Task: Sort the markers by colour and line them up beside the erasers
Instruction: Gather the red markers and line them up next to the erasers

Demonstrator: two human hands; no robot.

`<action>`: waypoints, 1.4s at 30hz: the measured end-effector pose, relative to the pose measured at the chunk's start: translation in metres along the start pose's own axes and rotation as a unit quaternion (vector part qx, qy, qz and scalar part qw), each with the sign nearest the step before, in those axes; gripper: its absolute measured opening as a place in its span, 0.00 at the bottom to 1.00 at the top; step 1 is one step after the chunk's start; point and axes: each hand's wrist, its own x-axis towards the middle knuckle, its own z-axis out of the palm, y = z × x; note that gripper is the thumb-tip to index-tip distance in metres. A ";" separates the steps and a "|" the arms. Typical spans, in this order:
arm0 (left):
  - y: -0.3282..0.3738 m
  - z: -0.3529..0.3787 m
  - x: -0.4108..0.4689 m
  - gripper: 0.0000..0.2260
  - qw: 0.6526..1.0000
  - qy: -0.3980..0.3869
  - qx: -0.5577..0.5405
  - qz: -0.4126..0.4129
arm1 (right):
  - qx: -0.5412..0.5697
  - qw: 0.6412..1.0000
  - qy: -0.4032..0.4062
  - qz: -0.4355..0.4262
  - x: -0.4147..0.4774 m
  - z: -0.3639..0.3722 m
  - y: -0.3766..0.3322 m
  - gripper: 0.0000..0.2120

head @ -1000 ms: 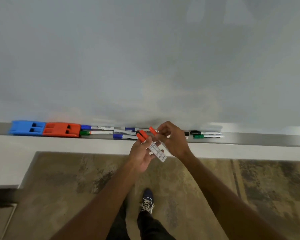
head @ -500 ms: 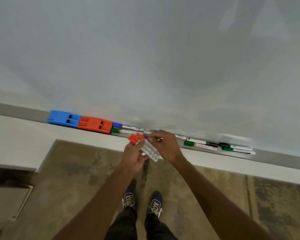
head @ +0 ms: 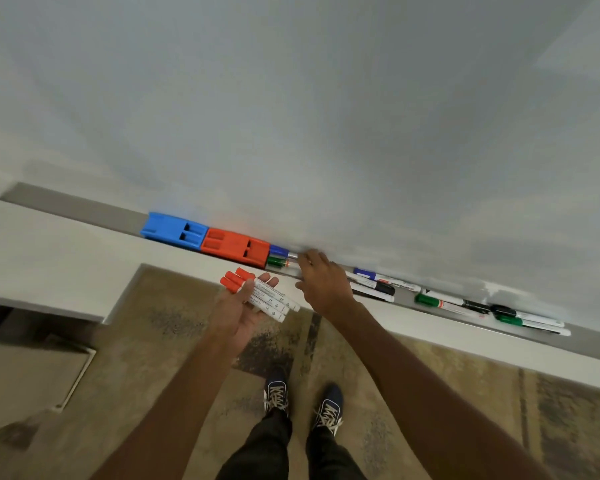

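Note:
A blue eraser (head: pixel 172 229) and a red eraser (head: pixel 234 249) sit end to end on the whiteboard's grey tray (head: pixel 77 206). Right beside the red eraser lie a blue-capped marker (head: pixel 279 251) and a green-capped marker (head: pixel 277 261). My left hand (head: pixel 243 306) is palm up below the tray and holds three red-capped markers (head: pixel 260 295) across its fingers. My right hand (head: pixel 323 280) reaches over the tray, fingers spread on the barrels of those two markers; whether it grips one is hidden.
Further right along the tray lie more markers: blue and black capped ones (head: pixel 378 284), then green and black ones (head: pixel 471 306) out to the right end. The whiteboard (head: pixel 291 116) rises behind. Patterned carpet and my shoes (head: pixel 302 400) are below.
My right hand has left the red markers in my left hand and moved up onto the tray by the red eraser. My left palm has opened flat. The view has tilted.

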 end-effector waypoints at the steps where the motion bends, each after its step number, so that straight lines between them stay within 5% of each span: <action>1: 0.002 0.000 -0.001 0.19 1.000 -0.003 -0.003 -0.002 | -0.010 1.000 -0.002 0.002 0.002 0.002 -0.002 0.26; 20: 0.018 0.000 0.006 0.21 0.999 -0.022 -0.002 -0.036 | -0.029 0.998 -0.051 0.017 0.008 -0.013 -0.011 0.18; 26: 0.017 0.004 0.005 0.21 0.999 -0.037 -0.006 -0.030 | -0.022 0.999 0.047 0.016 -0.009 -0.019 -0.009 0.15; 31: 0.008 0.006 0.007 0.17 0.998 -0.047 0.011 -0.040 | -0.054 0.988 0.126 0.065 -0.054 -0.022 0.040 0.21; 37: -0.012 0.019 0.005 0.26 0.998 -0.020 0.029 -0.055 | -0.118 0.978 0.073 0.157 -0.094 -0.022 0.105 0.23; 42: -0.027 0.027 0.008 0.23 0.997 -0.011 0.037 -0.065 | -0.109 0.976 0.064 0.177 -0.102 -0.020 0.120 0.24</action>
